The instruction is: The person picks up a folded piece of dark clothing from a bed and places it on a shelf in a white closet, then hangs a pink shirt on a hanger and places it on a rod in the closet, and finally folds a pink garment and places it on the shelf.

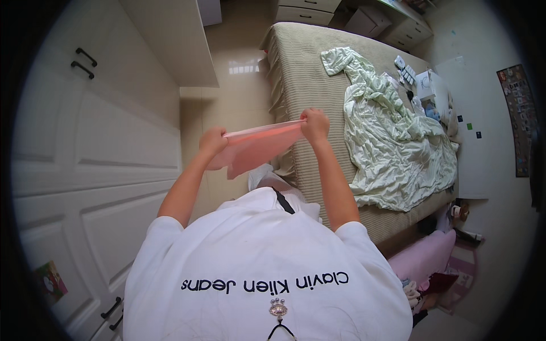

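A pink piece of cloth [259, 149], perhaps a garment, hangs stretched between my two hands in front of my body. My left hand [213, 142] is closed on one upper corner, and my right hand [315, 124] grips the opposite corner, a little higher. The top edge is pulled nearly straight, while the lower part drapes loosely over the gap between bed and wardrobe. Right of my right hand, a crumpled pale green quilt [398, 136] lies across the bed [307, 62], which has a beige ribbed cover.
A white wardrobe [114, 142] with dark handles stands along the left. Tiled floor [239, 85] runs between it and the bed. Drawers [307, 11] stand at the far end. Small items and a white box [424, 85] lie by the right wall. Pink furniture [426, 256] sits lower right.
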Tool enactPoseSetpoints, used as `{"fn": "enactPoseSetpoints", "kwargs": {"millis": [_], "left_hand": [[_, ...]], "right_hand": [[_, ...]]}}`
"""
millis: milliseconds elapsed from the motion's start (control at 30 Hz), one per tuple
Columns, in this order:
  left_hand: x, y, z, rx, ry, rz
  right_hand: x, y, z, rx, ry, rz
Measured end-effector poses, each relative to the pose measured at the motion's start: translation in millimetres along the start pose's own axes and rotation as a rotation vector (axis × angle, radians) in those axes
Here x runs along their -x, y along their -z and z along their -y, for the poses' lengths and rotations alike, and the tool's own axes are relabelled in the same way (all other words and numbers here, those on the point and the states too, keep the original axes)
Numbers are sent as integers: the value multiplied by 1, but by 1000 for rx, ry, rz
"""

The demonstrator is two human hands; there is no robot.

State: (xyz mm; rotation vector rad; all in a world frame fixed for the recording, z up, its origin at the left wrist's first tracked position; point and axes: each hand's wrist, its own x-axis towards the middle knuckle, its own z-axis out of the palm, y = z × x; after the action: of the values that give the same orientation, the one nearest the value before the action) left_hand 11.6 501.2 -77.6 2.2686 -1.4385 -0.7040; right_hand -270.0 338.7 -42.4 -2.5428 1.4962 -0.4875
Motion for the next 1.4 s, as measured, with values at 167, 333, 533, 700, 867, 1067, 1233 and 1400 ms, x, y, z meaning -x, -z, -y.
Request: {"fn": "enactPoseSetpoints", "kwargs": {"millis": [167, 333, 533, 700, 867, 1067, 1233, 1400], "left_hand": [[-79, 39, -31, 21, 11, -35], [-139, 54, -27, 210, 30, -8], [-178, 15, 55, 372, 261, 207], [-242, 37, 49, 982, 554, 320], [-322, 68, 40, 1009, 519, 323], [-383, 88, 34, 756, 178, 372], [-416, 84, 3, 387, -99, 420], [-463, 58, -60, 171, -287, 479]], "right_hand": [[-78, -6, -12, 57, -84, 3], [-135, -38, -44, -149, -305, 247], [-164, -59, -14, -325, -316, 279], [-205, -77, 6, -386, -429, 240], [-251, -84, 16, -392, -564, 101], [-243, -120, 1, -508, -765, -16], [-210, -145, -32, -1066, -1165, -196], [-203, -143, -67, -1103, -1293, -304]]}}
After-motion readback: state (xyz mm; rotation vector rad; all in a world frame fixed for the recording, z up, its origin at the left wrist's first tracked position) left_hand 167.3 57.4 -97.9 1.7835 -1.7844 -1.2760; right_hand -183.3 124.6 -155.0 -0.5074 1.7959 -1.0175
